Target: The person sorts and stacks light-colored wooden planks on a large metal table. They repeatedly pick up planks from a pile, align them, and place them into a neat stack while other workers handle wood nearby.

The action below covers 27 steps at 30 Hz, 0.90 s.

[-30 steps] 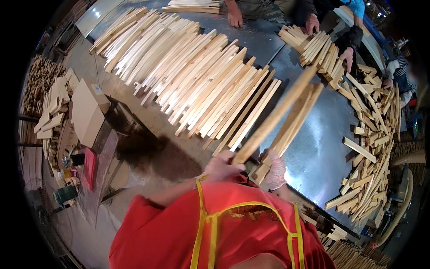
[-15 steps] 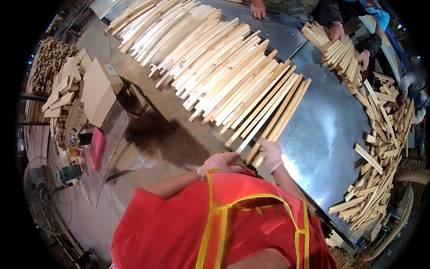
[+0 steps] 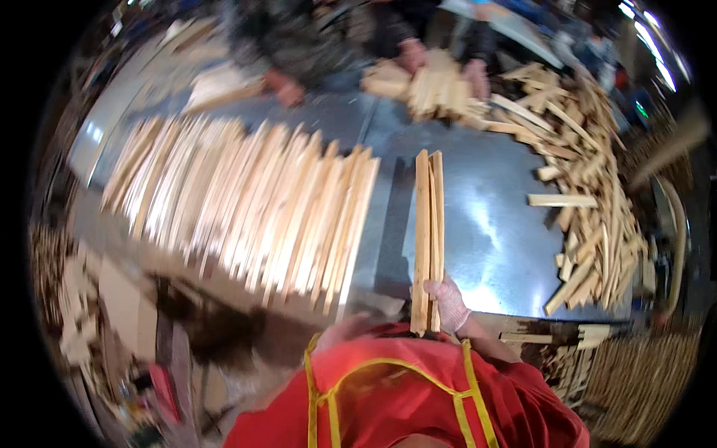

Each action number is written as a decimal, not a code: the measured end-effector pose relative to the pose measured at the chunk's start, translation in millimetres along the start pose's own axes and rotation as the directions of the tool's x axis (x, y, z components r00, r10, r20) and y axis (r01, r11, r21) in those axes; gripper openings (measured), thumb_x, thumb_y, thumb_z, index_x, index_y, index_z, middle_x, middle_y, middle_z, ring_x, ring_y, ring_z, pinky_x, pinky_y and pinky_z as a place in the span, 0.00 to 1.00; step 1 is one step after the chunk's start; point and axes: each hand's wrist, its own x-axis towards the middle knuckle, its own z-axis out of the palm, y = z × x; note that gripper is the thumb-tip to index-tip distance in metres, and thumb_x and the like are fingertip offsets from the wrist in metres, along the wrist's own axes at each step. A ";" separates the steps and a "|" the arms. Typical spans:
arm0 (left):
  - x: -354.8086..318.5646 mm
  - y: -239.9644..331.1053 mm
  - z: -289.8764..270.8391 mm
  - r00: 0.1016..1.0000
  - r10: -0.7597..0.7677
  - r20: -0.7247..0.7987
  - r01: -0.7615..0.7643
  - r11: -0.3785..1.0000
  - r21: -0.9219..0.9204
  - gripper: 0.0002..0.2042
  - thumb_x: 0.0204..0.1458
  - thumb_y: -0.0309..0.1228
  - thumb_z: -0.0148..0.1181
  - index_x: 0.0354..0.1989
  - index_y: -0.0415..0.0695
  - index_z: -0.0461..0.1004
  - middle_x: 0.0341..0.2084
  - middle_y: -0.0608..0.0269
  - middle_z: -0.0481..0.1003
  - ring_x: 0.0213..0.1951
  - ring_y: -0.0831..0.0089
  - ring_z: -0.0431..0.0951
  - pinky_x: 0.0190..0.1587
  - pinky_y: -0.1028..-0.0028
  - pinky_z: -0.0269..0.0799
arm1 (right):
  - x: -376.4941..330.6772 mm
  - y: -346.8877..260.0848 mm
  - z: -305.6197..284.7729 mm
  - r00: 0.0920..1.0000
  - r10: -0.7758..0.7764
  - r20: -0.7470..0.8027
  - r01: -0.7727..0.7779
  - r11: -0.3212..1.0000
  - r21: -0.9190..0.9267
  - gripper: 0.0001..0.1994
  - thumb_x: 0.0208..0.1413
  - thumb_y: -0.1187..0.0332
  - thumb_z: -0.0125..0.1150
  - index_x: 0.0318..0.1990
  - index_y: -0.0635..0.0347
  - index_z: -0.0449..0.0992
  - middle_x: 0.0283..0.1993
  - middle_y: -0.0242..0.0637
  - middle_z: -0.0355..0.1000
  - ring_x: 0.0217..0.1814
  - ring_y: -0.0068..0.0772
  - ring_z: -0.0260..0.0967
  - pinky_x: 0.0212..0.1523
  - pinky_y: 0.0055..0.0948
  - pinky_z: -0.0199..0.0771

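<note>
In my gloved right hand (image 3: 448, 302) is a pair of long pale wooden strips (image 3: 426, 239), gripped near their lower ends. They point away from me over the grey metal table (image 3: 497, 246), apart from the row of strips. My left hand (image 3: 345, 328) is smeared by motion, close to my red clothing and by the near ends of that row; its fingers cannot be made out. The row of wooden strips (image 3: 246, 209) lies side by side along the left of the table, near ends jutting past its edge.
At the right, a loose heap of short wooden pieces (image 3: 586, 216) curves round the table. Across the table, a co-worker's gloved hands (image 3: 476, 77) hold a bundle of strips (image 3: 435, 86); another hand (image 3: 285, 88) rests farther left. Beside the table's lower right stand stacked strips (image 3: 635, 381).
The view has swung right. The two strips in my right hand have come away from the end of the row and now stand apart from it. My left hand has blurred.
</note>
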 end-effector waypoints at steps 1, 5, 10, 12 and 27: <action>6.5 4.1 -0.6 1.000 0.003 0.011 -0.004 0.995 0.097 0.36 0.54 0.47 0.74 0.69 0.45 0.71 0.60 0.50 0.78 0.59 0.55 0.81 0.61 0.63 0.76 | -8.8 -6.4 -9.4 1.000 -0.021 0.002 0.021 0.998 0.053 0.28 0.56 0.70 0.66 0.64 0.60 0.65 0.43 0.42 0.74 0.39 0.37 0.77 0.38 0.38 0.86; 40.8 22.0 18.2 0.995 0.011 0.104 -0.064 0.848 0.526 0.35 0.54 0.47 0.73 0.69 0.47 0.71 0.59 0.50 0.78 0.58 0.54 0.81 0.59 0.62 0.77 | -26.4 -28.1 -65.9 0.925 -0.255 -0.280 0.262 0.965 -0.013 0.34 0.55 0.71 0.65 0.70 0.61 0.62 0.46 0.42 0.74 0.42 0.37 0.77 0.41 0.36 0.85; 105.2 28.2 64.3 0.971 0.020 0.239 -0.203 0.602 0.773 0.34 0.54 0.47 0.72 0.69 0.49 0.71 0.58 0.50 0.79 0.57 0.52 0.81 0.58 0.61 0.78 | -41.6 -44.6 -134.0 0.810 -0.324 -0.488 0.303 0.945 -0.124 0.35 0.51 0.77 0.62 0.70 0.63 0.62 0.43 0.37 0.73 0.41 0.32 0.73 0.41 0.32 0.78; 130.5 26.9 95.2 0.957 0.018 0.290 -0.259 0.507 0.822 0.34 0.54 0.46 0.72 0.69 0.50 0.71 0.58 0.51 0.79 0.57 0.52 0.81 0.57 0.60 0.78 | -37.3 -53.5 -167.2 0.770 -0.347 -0.536 0.360 0.929 -0.084 0.34 0.53 0.75 0.63 0.69 0.64 0.62 0.43 0.36 0.73 0.41 0.31 0.74 0.41 0.32 0.78; 186.2 21.0 301.8 0.989 -0.061 0.135 -0.122 0.192 0.974 0.34 0.52 0.56 0.69 0.69 0.65 0.71 0.60 0.61 0.78 0.55 0.49 0.82 0.55 0.55 0.79 | 64.4 -607.2 -400.9 0.571 -0.778 -0.263 0.389 0.538 -0.748 0.43 0.62 0.56 0.64 0.79 0.68 0.54 0.79 0.56 0.57 0.79 0.47 0.58 0.77 0.38 0.55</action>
